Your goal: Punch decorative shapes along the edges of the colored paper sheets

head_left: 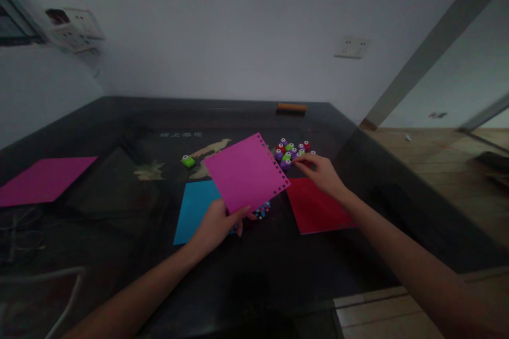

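Observation:
My left hand (218, 221) is closed on the lower corner of a pink paper sheet (246, 172), thumb on top. The sheet is tilted above the table, with rows of small holes along its right and lower right edges. My right hand (320, 170) is pinched just right of that sheet, by a cluster of small purple, red and green paper punches (286, 164) with white, eye-like tops. Whether its fingertips hold anything is too small to tell. Beneath the pink sheet lie a blue sheet (192, 206) and a heap of tiny coloured paper bits (262, 211), both partly hidden.
Under my right forearm lies a red sheet (314, 206). A lone green punch (188, 161) stands left of the pink sheet. Another pink sheet (47, 179) is at the far left of the dark table (270, 265). An orange-brown roll (291, 108) lies near the wall.

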Available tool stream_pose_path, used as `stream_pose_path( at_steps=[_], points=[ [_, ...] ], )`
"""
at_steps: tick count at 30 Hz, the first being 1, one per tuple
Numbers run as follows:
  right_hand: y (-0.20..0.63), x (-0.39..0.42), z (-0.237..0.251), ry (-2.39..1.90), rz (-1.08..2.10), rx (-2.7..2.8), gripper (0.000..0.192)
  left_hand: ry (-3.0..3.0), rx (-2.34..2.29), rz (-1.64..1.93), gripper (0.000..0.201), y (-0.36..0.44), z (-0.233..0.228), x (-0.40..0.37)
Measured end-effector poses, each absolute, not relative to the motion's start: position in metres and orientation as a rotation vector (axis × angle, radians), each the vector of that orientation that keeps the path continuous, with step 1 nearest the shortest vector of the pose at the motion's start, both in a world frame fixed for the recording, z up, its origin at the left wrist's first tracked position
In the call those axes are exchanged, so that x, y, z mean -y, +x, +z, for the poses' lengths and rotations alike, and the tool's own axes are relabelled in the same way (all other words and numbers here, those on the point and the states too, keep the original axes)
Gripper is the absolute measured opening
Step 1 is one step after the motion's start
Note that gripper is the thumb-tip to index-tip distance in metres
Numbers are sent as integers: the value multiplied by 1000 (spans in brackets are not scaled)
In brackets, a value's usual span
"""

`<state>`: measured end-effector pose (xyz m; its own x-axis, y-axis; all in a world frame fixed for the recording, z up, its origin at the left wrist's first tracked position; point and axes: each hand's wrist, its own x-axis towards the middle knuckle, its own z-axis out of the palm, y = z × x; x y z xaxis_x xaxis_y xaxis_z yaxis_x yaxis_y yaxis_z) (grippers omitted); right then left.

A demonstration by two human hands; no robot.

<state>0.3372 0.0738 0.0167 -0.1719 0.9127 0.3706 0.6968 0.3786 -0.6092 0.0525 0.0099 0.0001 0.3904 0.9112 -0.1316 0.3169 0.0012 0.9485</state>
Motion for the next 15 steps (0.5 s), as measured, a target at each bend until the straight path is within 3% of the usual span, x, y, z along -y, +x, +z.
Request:
stream_pose_path(
  at_steps=[5, 10, 15],
  points=[
    [329, -27, 12, -1369, 760, 1709, 15, 1535, -1102, 573, 34, 51, 1, -12],
    [317, -11, -1, -1257, 1164, 1414, 34, 1560, -1033, 334, 37, 50, 4, -8],
    [311, -4, -3, -1261, 1351, 1342, 22, 1566, -1056, 275, 36, 54, 4, -5]
  ],
)
